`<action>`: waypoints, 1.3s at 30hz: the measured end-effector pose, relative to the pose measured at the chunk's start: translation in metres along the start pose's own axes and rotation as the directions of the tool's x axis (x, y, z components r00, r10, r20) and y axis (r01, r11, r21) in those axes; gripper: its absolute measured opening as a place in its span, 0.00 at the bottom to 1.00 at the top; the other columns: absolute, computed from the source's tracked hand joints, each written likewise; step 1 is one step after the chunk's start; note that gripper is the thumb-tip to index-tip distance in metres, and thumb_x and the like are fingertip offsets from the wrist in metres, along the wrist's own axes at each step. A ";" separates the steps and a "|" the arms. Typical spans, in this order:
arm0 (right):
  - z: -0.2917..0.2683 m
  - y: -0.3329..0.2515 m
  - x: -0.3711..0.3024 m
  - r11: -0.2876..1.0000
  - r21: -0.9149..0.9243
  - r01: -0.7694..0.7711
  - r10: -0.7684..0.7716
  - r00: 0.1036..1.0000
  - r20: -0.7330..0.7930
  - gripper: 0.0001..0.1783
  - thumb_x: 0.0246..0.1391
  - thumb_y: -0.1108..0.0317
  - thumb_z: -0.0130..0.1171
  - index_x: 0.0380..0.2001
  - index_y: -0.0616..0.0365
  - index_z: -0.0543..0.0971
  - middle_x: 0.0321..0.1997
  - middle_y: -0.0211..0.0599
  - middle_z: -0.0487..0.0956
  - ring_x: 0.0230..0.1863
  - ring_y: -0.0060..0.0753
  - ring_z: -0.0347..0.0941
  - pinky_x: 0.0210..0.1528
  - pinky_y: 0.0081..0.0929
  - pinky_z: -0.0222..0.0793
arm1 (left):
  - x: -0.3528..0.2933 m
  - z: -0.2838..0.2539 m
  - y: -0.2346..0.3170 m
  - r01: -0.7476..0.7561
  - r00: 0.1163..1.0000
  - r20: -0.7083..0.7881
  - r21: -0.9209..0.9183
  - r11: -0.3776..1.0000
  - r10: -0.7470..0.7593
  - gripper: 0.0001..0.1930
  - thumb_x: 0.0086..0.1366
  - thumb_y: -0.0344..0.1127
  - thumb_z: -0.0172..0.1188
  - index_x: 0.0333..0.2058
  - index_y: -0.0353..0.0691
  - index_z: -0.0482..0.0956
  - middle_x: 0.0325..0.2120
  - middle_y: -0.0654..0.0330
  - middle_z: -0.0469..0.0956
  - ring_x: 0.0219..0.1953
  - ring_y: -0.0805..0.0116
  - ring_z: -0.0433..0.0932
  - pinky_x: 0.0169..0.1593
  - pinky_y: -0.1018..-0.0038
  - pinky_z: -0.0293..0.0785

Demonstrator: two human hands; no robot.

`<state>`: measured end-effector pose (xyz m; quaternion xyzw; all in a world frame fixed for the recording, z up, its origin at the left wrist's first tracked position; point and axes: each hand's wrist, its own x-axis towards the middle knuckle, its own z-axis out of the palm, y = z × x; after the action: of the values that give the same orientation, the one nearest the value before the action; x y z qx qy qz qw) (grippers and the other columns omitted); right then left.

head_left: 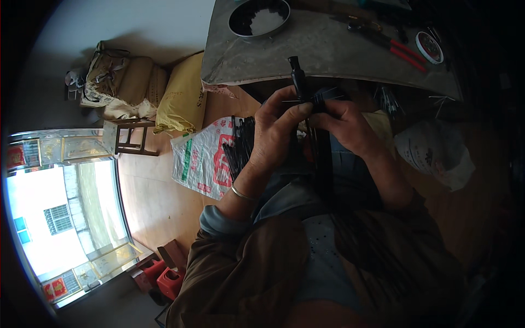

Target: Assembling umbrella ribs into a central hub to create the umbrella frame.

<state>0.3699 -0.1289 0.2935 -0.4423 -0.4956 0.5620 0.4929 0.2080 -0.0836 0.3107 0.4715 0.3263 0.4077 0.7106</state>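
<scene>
My left hand (276, 127) is closed, thumb and fingers pinching a black tubular rod (297, 76) just above my lap. The rod points away from me and widens at its far end. My right hand (353, 128) is closed on the same black piece from the other side, its fingers bent around the thicker lower part. Thin light wires stick out on both sides near my fingertips. Below the hands, long black strips hang down to my lap, dark and hard to make out. The exact grip points are partly hidden by the fingers.
A grey table (322, 46) stands ahead, bearing a black bowl (260, 19) with white contents, red-handled pliers (407, 54) and a small round dish (429, 48). Black rods (239, 147) lie on a printed sack (202, 156) at left. A white plastic bag (435, 153) sits right.
</scene>
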 end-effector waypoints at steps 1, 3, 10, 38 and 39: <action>0.000 0.002 0.000 0.998 0.059 -0.006 0.006 1.000 -0.010 0.11 0.54 0.66 0.61 0.40 0.60 0.79 0.27 0.23 0.77 0.31 0.14 0.70 0.35 0.16 0.66 | -0.001 0.001 0.000 0.002 1.000 0.002 0.003 1.000 -0.002 0.16 0.59 0.31 0.61 0.46 0.33 0.74 0.37 0.62 0.77 0.41 0.75 0.74 0.47 0.78 0.69; -0.003 0.002 0.000 0.995 0.067 -0.068 0.068 0.998 -0.005 0.11 0.54 0.66 0.61 0.38 0.60 0.80 0.26 0.23 0.77 0.30 0.14 0.69 0.35 0.15 0.65 | -0.002 0.001 0.002 -0.022 0.999 0.026 -0.017 1.000 0.022 0.16 0.60 0.30 0.60 0.46 0.34 0.75 0.37 0.63 0.78 0.41 0.75 0.74 0.48 0.77 0.69; -0.006 0.011 -0.005 0.959 0.191 -0.210 0.218 0.976 -0.021 0.12 0.51 0.62 0.64 0.30 0.61 0.80 0.23 0.21 0.74 0.27 0.12 0.66 0.30 0.15 0.61 | 0.001 -0.002 -0.005 0.079 0.993 0.107 -0.214 0.974 -0.057 0.16 0.60 0.30 0.61 0.47 0.36 0.75 0.37 0.62 0.78 0.40 0.76 0.75 0.48 0.77 0.69; 0.022 -0.002 -0.018 0.929 -0.359 0.093 -0.225 0.911 -0.345 0.12 0.52 0.65 0.63 0.34 0.63 0.77 0.26 0.36 0.79 0.26 0.21 0.72 0.30 0.21 0.68 | -0.005 0.010 -0.014 -0.002 1.000 -0.019 -0.193 0.981 -0.002 0.15 0.63 0.33 0.59 0.48 0.37 0.74 0.31 0.62 0.78 0.29 0.78 0.75 0.28 0.83 0.73; 0.016 0.001 -0.016 0.991 -0.118 0.061 -0.093 0.952 -0.291 0.11 0.53 0.65 0.63 0.35 0.62 0.78 0.27 0.31 0.79 0.28 0.18 0.71 0.32 0.19 0.67 | -0.005 0.010 -0.013 0.011 1.000 -0.001 -0.213 0.977 -0.011 0.15 0.63 0.33 0.59 0.48 0.37 0.74 0.32 0.62 0.79 0.30 0.78 0.76 0.30 0.82 0.73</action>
<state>0.3562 -0.1465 0.2948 -0.5278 -0.4627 0.4423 0.5584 0.2181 -0.0950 0.3021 0.3904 0.2842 0.4369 0.7589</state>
